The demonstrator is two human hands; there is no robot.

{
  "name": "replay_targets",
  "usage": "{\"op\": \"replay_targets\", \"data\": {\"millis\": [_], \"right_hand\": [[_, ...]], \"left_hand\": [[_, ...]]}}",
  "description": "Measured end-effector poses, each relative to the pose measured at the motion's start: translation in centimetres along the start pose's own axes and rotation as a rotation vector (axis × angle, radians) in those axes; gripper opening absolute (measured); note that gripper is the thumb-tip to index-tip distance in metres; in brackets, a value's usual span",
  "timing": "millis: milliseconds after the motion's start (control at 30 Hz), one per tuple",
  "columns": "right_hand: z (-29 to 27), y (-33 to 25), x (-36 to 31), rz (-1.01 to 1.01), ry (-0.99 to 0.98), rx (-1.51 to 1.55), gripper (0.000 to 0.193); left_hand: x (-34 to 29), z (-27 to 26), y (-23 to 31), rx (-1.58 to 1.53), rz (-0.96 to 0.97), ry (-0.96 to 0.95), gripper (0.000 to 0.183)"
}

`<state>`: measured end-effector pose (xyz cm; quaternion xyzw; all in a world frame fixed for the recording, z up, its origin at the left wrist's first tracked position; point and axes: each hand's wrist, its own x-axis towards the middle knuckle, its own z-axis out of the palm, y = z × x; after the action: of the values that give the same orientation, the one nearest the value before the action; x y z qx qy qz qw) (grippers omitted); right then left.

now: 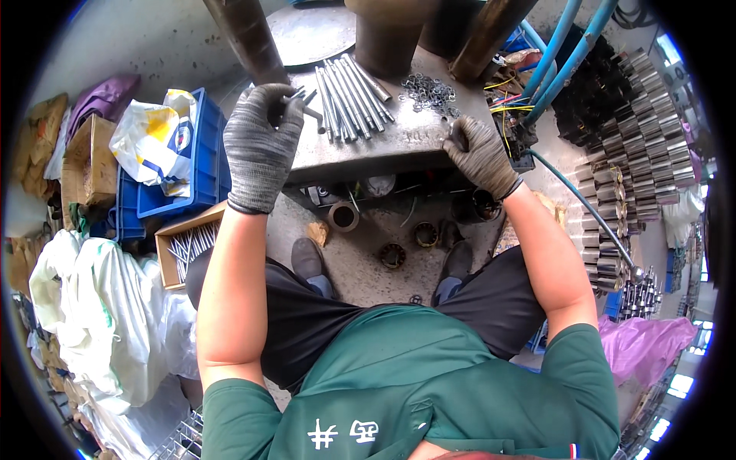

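Observation:
My left hand [263,149], in a grey knit glove, is closed around a metal rod [312,113] whose end sticks out past the thumb. A second short dark end shows by the fingertips; how many pieces I hold is unclear. Beside that hand, a bunch of slim steel rods [349,100] lies side by side on the metal worktop [418,142]. My right hand [483,157], gloved the same way, is pinched at the worktop's near right edge. Whatever its fingertips hold is too small or hidden to name. Just beyond them lies a loose pile of small metal rings [428,93].
Thick steel columns [387,38] rise behind the rods. A blue crate [201,153] and an open box of rods [192,245] stand at left. Blue pipes [571,61] and stacked metal cylinders [636,138] fill the right. Round parts [392,255] lie between my feet.

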<state>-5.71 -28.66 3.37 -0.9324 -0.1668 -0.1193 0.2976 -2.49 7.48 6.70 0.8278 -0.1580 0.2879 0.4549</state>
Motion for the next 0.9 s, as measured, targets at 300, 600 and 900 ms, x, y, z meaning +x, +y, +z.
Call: {"op": "replay_targets", "data": {"millis": [300, 600, 900], "right_hand": [[-1.3, 4.6, 2.3, 0.347, 0.149, 0.167, 0.017], [-1.6, 3.1, 2.2, 0.567, 0.175, 0.766, 0.019], [-1.6, 0.5, 2.9, 0.682, 0.141, 1.046, 0.024]], "left_hand": [[0.2, 3.8, -1.8, 0.337, -0.036, -0.238, 0.017], [1.3, 5.9, 2.2, -0.548, -0.425, -0.08, 0.021], [0.8, 14.4, 5.9, -0.433, -0.406, -0.451, 0.019]]}}
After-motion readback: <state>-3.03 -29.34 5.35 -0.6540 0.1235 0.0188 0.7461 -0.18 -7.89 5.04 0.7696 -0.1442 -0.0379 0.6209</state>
